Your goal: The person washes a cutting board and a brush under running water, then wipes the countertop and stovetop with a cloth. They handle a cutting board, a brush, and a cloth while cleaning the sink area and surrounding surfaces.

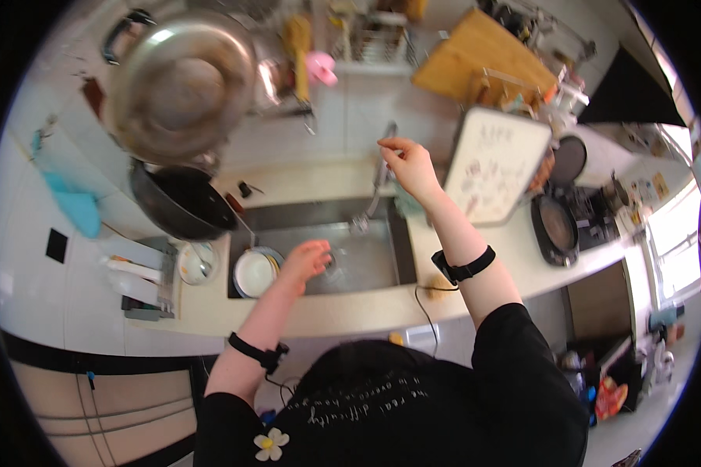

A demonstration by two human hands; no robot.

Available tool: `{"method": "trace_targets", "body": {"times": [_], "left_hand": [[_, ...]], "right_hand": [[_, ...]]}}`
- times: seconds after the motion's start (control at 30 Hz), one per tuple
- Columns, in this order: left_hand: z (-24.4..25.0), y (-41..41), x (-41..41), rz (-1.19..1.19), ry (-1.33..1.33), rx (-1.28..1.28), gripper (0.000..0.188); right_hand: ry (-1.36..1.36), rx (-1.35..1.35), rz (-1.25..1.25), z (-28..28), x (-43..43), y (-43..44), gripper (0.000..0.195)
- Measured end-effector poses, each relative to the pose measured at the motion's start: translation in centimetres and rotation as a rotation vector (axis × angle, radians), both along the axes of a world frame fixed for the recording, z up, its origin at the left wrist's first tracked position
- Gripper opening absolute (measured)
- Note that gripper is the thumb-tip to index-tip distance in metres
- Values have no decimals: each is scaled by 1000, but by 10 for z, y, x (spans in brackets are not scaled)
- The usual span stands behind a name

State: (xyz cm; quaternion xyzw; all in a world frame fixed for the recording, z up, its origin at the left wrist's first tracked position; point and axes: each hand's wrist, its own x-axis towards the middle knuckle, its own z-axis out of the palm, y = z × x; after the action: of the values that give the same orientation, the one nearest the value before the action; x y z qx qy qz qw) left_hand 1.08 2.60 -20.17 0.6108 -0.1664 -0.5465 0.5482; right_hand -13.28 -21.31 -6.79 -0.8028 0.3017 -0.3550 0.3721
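My left hand hovers over the left half of a stainless steel sink, its fingers spread and holding nothing. Just left of it, a stack of white bowls sits inside the sink at the left wall. My right hand is raised at the back of the sink, beside the metal faucet. Its thumb and forefinger are slightly apart, with nothing visible between them; the other fingers are partly hidden. Whether it touches the faucet is unclear. The faucet's spout hangs over the basin.
A large steel pan and a black wok rise at the left. Right of the faucet, a white board leans near a wooden cutting board. A black pan lies farther right. A cable trails from my right wristband.
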Motion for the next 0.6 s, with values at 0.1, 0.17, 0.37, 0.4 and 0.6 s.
{"method": "trace_targets", "body": {"times": [0.1, 0.17, 0.37, 0.4, 0.6], "left_hand": [[-17, -9, -14, -78, 27, 51, 27], [-27, -11, -18, -99, 32, 89, 27], [-77, -39, -45, -230, 57, 199, 25], [-84, -45, -53, -246, 60, 206, 25], [-97, -99, -110, -328, -2, 261, 27]], "right_hand": [[192, 192, -128, -113, -94, -17, 28], [373, 127, -248, -166, -154, -6, 28], [613, 179, -350, -249, -271, 47, 46], [595, 145, -352, -254, -273, 56, 50], [861, 68, -245, -283, -237, 59, 51]]}}
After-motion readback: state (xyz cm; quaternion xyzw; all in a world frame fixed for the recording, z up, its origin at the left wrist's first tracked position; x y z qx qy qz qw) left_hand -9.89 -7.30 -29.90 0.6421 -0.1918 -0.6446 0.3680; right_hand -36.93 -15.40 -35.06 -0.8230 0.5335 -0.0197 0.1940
